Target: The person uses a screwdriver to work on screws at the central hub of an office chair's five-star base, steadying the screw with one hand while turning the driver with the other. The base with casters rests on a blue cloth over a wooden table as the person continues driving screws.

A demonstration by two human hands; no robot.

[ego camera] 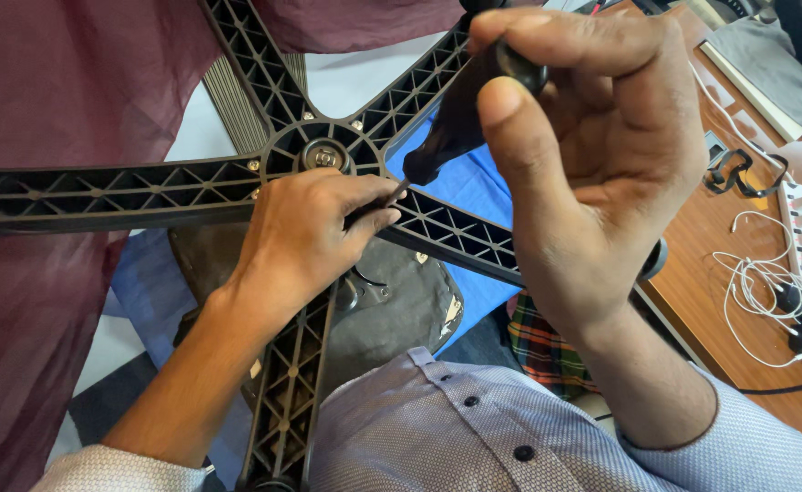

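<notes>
Your right hand [592, 164], upper right of frame, pinches a black screwdriver [460, 114]; your left hand [305, 232], centre, pinches its tip against the black chair base [109, 191].

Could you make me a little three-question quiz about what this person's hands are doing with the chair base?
1. True or false: the right hand grips a black-handled screwdriver.
2. What does the left hand rest on? A) the wooden desk B) the black star-shaped chair base C) the white cables
3. Fill in: the left hand's fingertips pinch the screwdriver's ____.

Key: 1 true. 2 B. 3 shaft, near its tip.
</notes>
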